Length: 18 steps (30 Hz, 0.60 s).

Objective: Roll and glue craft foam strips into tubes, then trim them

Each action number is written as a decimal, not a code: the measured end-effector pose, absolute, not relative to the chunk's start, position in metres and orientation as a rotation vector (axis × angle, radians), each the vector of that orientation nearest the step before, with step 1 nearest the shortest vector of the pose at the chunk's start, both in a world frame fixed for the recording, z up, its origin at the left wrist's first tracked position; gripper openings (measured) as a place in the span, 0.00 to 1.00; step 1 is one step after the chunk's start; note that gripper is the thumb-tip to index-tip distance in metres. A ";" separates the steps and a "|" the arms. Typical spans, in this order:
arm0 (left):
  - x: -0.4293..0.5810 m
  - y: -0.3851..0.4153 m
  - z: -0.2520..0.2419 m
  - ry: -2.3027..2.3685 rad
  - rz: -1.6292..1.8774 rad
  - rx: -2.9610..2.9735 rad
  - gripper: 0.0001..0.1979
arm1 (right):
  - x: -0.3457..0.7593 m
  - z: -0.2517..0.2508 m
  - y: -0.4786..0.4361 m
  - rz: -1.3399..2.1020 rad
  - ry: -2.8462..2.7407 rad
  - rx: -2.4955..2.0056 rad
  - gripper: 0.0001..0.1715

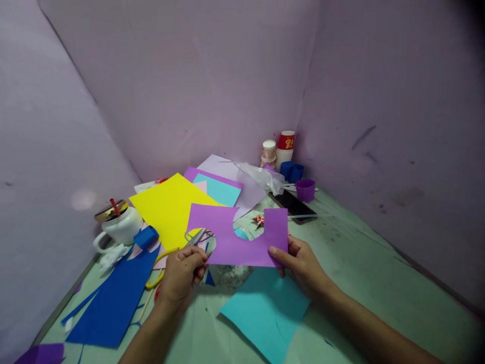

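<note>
At four o'clock from yellow sheet point(162, 207): notched purple sheet point(246, 252), pinched near eight o'clock by left fingers point(196, 260), near four o'clock by right fingers point(279, 255), both closed.

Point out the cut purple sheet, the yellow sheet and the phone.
Cut purple sheet point(225, 236): head view, on the strip between its two cutouts.
Yellow sheet point(168, 208): head view, on its middle.
Phone point(292, 205): head view, on its dark screen.

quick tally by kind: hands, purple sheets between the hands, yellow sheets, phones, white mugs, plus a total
Hands: 2 (left hand, right hand)
Purple sheet between the hands: 1
Yellow sheet: 1
Phone: 1
White mug: 1
Total: 6
</note>
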<state>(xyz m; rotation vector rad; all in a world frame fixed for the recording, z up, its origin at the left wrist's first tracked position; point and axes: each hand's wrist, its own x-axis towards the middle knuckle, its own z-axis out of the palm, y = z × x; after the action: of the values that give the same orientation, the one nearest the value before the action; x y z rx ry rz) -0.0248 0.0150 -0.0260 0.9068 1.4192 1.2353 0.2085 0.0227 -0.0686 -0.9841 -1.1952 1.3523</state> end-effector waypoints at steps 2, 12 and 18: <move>-0.026 0.016 -0.028 1.389 1.232 0.886 0.06 | 0.207 -0.068 0.023 1.387 -1.162 -0.978 0.17; -0.018 0.009 -0.032 1.297 1.111 0.888 0.11 | 0.205 -0.071 0.025 1.470 -1.174 -1.012 0.18; -0.031 0.019 -0.024 1.361 1.415 0.812 0.14 | 0.209 -0.053 0.028 1.401 -1.010 -1.073 0.25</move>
<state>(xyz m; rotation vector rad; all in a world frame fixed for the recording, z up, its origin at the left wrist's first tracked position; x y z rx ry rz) -0.0314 0.0187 -0.0239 0.8118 1.3611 1.4146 0.2094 0.0276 -0.0527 -1.0730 -1.0103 1.4014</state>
